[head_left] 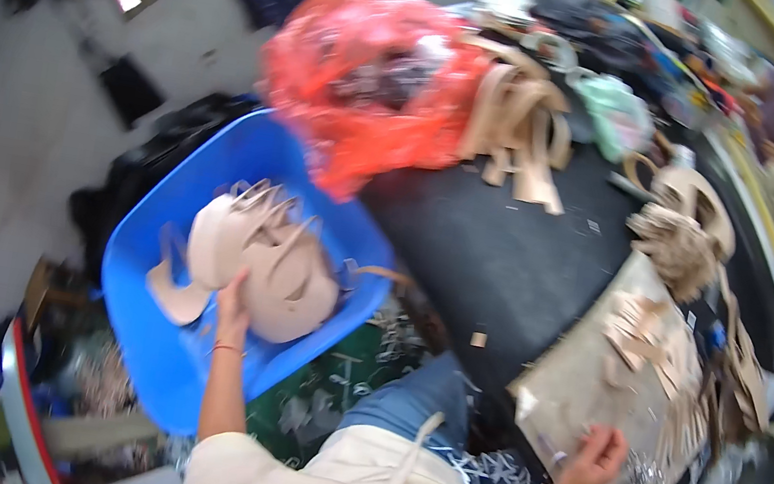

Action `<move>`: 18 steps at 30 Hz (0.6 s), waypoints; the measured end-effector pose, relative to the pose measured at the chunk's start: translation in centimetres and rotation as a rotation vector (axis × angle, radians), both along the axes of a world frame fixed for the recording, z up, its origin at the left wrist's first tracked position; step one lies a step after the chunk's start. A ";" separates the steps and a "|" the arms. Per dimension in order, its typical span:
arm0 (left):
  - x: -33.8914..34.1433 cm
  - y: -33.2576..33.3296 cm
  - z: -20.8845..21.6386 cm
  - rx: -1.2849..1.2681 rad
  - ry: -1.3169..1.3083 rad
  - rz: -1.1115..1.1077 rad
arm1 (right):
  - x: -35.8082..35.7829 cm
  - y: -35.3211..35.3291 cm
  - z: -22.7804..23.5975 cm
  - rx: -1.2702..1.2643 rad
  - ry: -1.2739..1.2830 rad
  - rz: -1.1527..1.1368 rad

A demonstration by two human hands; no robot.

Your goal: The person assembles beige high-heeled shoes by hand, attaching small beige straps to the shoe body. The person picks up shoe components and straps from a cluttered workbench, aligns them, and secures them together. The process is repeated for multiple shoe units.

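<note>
Inside a blue plastic tub [136, 324] on the left lies a pile of beige moulded pieces with thin straps that look like bras [285, 277]. My left hand [234, 311] reaches into the tub and grips the near edge of one of these bras; its fingers are partly hidden. On the right, my right hand [594, 459] hovers over a pale board [550, 395] with its fingers curled together. Whatever may be between those fingers is too small to see. Small beige fabric pieces [641, 333] lie on the board, farther from me than my right hand.
A red plastic bag [372, 78] sits on the black tabletop [497, 249] beyond the tub. Beige strips [522, 127] hang next to it. A beige bundle [675, 247] lies at the right, with bags and clutter behind. White scraps [496, 477] lie near my lap.
</note>
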State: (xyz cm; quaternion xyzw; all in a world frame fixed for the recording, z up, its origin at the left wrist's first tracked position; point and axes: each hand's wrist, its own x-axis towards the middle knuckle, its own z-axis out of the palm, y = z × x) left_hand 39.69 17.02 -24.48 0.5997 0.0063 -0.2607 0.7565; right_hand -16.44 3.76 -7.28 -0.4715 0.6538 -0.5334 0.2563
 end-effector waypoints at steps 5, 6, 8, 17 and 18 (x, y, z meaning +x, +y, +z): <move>-1.3 5.6 5.7 -0.268 0.007 0.069 | 0.8 0.1 1.2 -0.014 0.068 0.033; -1.5 6.4 7.0 -0.288 -0.012 0.090 | 0.8 0.0 1.2 -0.009 0.066 0.040; -2.0 7.2 10.1 -0.380 -0.047 0.028 | 0.6 -0.1 1.2 0.002 0.045 0.055; -9.5 -11.0 21.6 -0.347 -0.214 -0.511 | 1.2 -0.7 2.2 -0.044 -0.013 0.011; -12.1 -14.6 23.3 -0.379 -0.205 -0.699 | 1.1 -0.7 2.2 -0.044 0.007 -0.001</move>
